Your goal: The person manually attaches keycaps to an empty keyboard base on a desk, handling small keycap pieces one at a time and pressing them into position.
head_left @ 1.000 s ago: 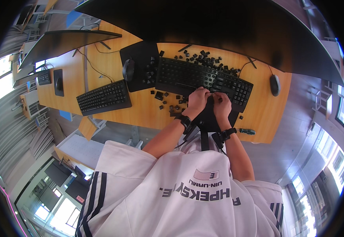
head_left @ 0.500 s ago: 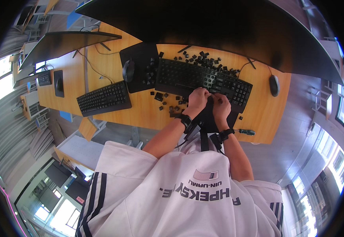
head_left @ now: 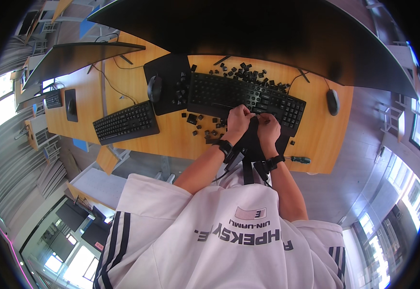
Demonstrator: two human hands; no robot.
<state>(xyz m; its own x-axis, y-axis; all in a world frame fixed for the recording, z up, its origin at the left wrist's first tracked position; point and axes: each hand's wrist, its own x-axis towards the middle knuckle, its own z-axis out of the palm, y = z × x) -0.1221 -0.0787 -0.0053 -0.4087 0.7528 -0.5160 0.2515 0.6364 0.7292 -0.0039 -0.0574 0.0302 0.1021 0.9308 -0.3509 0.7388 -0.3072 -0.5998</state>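
Note:
A black keyboard [head_left: 219, 91] lies in front of me, with keycaps on its right part and many bare key places on its left. My left hand [head_left: 239, 121] is at its near edge, thumb and fingertips pinched together. Close beside it, my right hand [head_left: 269, 130] is curled with its fingers pressed together. The fingertips of both hands meet at something too small to make out. Loose black keycaps [head_left: 251, 73] are heaped behind the keyboard, and more keycaps [head_left: 215, 133] are scattered near my left wrist. Beneath my hands is a dark mat [head_left: 281, 143].
A screwdriver [head_left: 300, 159] lies by the desk's near edge. One mouse [head_left: 333, 102] sits at the right, another mouse [head_left: 154, 88] on a black mouse pad [head_left: 170, 106]. A second keyboard [head_left: 125, 122] is further left. A large dark monitor [head_left: 248, 29] overhangs the back.
The view has shifted slightly. My hands stay at the keyboard's near edge with fingertips together; the right hand's fingers have turned a little toward the left hand.

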